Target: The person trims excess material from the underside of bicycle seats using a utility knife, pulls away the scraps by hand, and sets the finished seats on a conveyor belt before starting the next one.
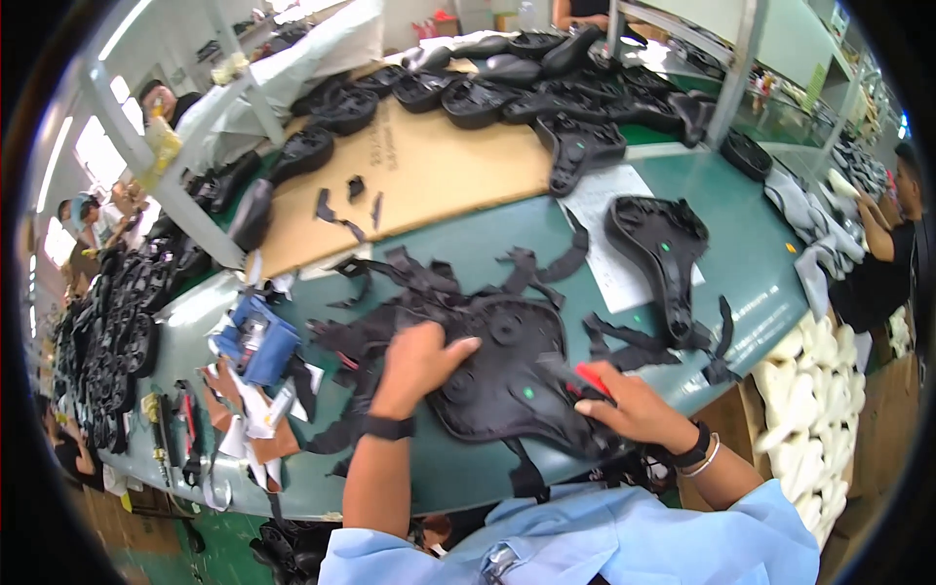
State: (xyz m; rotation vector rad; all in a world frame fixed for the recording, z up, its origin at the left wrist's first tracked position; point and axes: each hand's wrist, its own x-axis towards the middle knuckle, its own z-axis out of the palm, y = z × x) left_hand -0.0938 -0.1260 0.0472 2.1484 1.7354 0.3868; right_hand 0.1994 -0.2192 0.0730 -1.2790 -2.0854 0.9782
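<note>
A black bicycle saddle lies upside down in front of me on the green tabletop, its hollow underside facing up. My left hand grips its left side, thumb stretched to the right and the other fingers curled down, partly hidden, among black material. Closed in my right hand is a red-handled knife, held over the saddle's right part; its greyish front end is blurred. Black trimmed strips lie loose around the saddle's far and left edges. Another upturned saddle rests to the right on white paper.
Many black saddles line a cardboard sheet at the back. A blue pouch, scraps and tools sit at the left. Cream padding pieces are piled at the right. Metal posts rise behind; other people are around.
</note>
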